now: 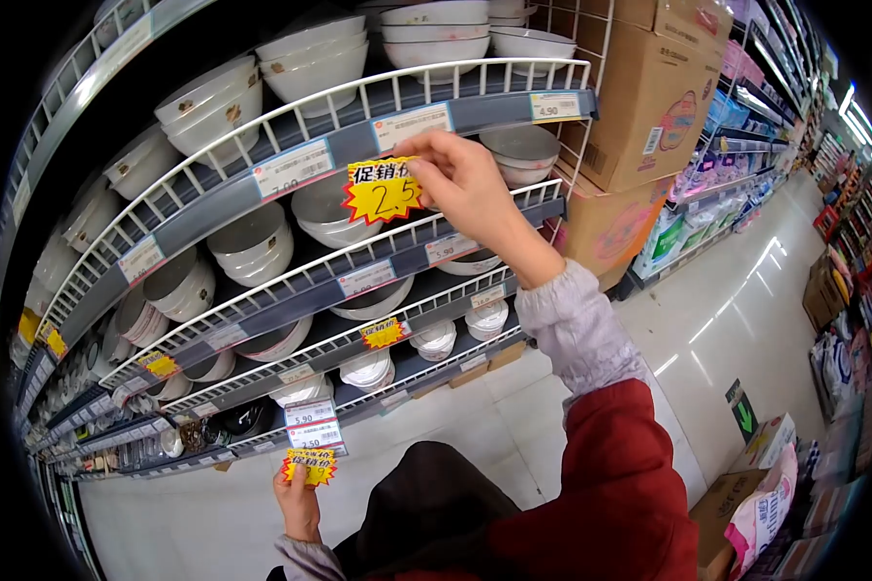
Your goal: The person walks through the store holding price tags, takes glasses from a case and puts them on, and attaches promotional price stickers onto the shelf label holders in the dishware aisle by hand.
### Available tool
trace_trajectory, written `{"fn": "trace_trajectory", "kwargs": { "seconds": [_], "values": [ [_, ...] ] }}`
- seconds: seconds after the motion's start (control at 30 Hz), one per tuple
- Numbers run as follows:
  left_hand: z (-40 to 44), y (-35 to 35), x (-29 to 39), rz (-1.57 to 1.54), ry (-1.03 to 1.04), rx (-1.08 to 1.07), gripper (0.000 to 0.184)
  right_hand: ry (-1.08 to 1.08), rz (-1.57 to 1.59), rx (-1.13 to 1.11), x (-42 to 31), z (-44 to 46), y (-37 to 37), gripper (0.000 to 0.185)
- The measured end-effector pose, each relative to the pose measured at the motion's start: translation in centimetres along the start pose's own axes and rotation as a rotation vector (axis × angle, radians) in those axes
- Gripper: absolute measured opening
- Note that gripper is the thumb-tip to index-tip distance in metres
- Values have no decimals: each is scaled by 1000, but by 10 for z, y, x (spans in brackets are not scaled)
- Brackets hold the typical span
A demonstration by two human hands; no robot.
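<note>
My right hand (460, 189) pinches a yellow star-edged price tag (380, 194) by its right side, in front of the upper shelf's label strip. The tag reads 2.5, and part of it is behind my thumb. Low down at the left, my left hand (298, 504) is closed on a bundle of yellow tags (310, 467). White price labels (312, 424) reading 5.90 and 2.50 stick up just above that bundle. Between the two hands, another yellow tag (383, 333) is on a lower shelf edge.
White wire-fronted shelves (262, 203) hold stacked bowls (250, 244). Cardboard boxes (639, 97) are piled at the shelf's right end. An aisle floor (717, 320) runs to the right, with a box (722, 508) and a pink-and-white bag (765, 513) at lower right.
</note>
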State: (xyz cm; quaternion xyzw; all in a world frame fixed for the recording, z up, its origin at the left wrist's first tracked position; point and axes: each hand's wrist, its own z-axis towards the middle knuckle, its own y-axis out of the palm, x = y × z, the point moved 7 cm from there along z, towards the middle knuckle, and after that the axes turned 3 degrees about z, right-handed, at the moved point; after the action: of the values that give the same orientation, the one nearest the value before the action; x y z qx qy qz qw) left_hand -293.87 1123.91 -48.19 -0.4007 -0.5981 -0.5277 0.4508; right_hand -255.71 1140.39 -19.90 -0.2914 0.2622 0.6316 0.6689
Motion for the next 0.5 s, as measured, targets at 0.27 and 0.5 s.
{"fn": "trace_trajectory", "kwargs": {
  "seconds": [0.27, 0.5],
  "values": [
    [-8, -11, 10, -43, -13, 58, 19, 309, -51, -50, 11, 18, 6, 14],
    [-11, -27, 17, -11, -63, -7, 26, 325, -116, -144, 38, 25, -16, 17]
  ]
}}
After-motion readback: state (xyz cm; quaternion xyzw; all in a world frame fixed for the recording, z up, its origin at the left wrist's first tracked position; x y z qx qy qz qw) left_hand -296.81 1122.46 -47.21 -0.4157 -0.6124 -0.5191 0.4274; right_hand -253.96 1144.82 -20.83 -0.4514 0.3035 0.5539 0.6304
